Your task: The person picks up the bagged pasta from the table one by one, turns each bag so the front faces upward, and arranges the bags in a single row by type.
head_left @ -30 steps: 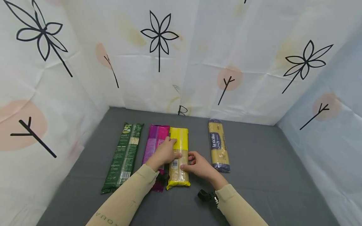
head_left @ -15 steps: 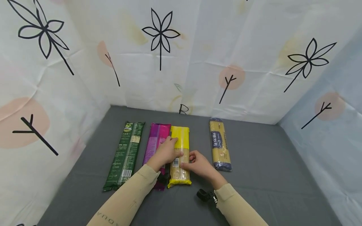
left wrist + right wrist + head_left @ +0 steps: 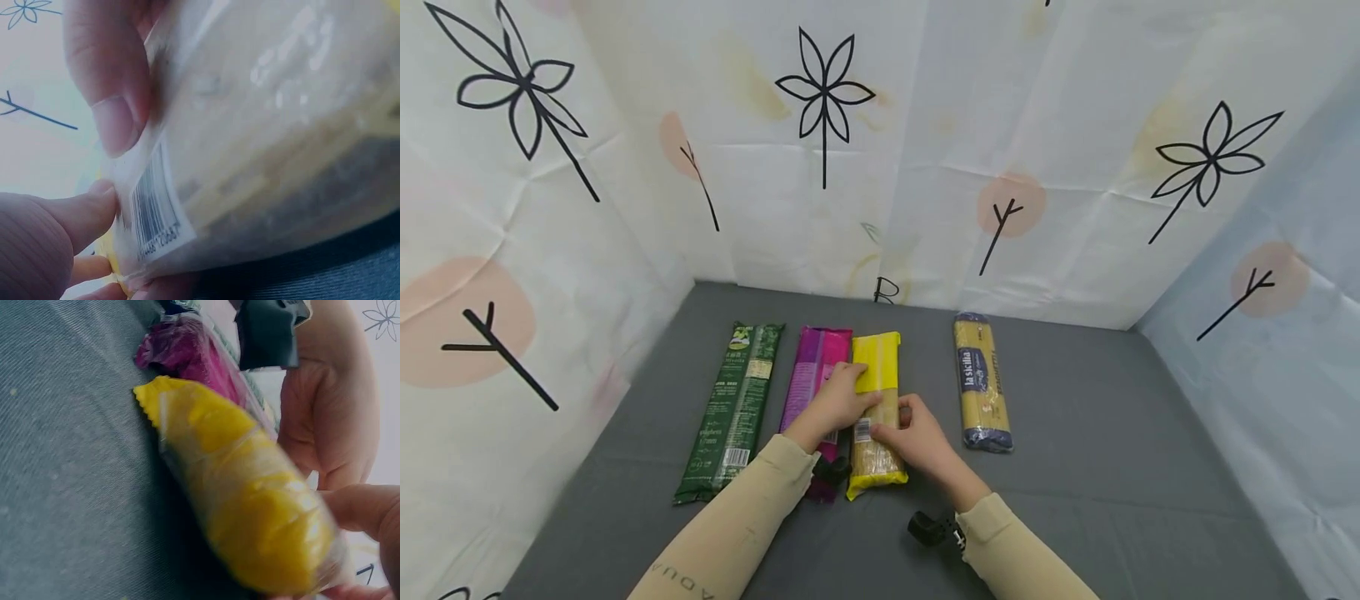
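A yellow-ended spaghetti packet (image 3: 878, 454), with a clear middle and a barcode, lies between both hands. My left hand (image 3: 835, 402) grips its left side, with the thumb across its upper face. From the right, my right hand (image 3: 922, 440) pinches its right edge, thumb on top near the barcode and fingers curled at the side. Thumbs and fingers of both hands show round the packet's clear film (image 3: 250, 125) in the left wrist view. Close up in the right wrist view, the yellow end (image 3: 262, 531) bulges beside the grey cloth. Some fingertips are hidden beneath the packet.
A purple-pink packet (image 3: 802, 387) lies just left, partly under my left arm. Further left is a green spaghetti packet (image 3: 730, 417). A blue-ended "la sicilia" spaghetti packet (image 3: 983, 408) stands apart on the right. Patterned white cloth walls (image 3: 925, 125) edge the grey table (image 3: 1075, 467).
My right hand has moved slightly left, its thumb further over the packet. The yellow spaghetti packet has turned a little. My left hand keeps nearly the same place.
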Available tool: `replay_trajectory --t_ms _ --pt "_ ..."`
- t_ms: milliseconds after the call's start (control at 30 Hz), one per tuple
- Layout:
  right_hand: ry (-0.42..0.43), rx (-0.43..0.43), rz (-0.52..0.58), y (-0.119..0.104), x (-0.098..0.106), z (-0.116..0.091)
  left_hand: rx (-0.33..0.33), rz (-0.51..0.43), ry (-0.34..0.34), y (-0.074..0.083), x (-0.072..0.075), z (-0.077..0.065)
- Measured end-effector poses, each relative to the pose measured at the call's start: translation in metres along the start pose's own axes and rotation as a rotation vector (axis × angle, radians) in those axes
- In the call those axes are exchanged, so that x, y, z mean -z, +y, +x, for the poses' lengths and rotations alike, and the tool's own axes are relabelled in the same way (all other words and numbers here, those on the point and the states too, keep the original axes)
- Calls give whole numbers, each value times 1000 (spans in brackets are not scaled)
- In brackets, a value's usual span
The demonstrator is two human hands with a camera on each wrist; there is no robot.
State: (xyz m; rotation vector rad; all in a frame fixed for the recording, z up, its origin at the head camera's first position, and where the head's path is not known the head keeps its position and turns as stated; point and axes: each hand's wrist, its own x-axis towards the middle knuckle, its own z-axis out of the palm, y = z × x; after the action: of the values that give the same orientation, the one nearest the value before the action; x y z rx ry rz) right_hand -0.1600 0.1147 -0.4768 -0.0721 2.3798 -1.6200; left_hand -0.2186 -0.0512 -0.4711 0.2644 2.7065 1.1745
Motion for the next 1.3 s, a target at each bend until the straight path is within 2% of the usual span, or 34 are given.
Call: replay_trajectory --t_ms 133,233,400,567,667,800,900,1133,1300 --pt "1 -6 98 -1 -1 -2 16 -17 10 0 -2 0" --pt "3 -10 138 -10 1 -7 25 -45 14 0 -4 0" --pt "-3 -5 120 -22 5 -13 33 -82 32 -2 -7 1" --pt "29 43 66 -10 3 -8 37 -162 81 -4 -12 0" --pt "62 120 -28 -6 3 -5 17 -263 138 -2 -13 0" --pt "128 228 -208 -16 6 -5 -33 -437 171 3 -10 -1" --pt "165 278 -336 -27 8 -7 -59 -516 160 7 -6 -3" --pt "212 352 -532 -41 11 -14 -114 -572 112 14 3 -6" --pt "273 428 -747 -46 5 -19 -125 -743 83 16 6 -8"
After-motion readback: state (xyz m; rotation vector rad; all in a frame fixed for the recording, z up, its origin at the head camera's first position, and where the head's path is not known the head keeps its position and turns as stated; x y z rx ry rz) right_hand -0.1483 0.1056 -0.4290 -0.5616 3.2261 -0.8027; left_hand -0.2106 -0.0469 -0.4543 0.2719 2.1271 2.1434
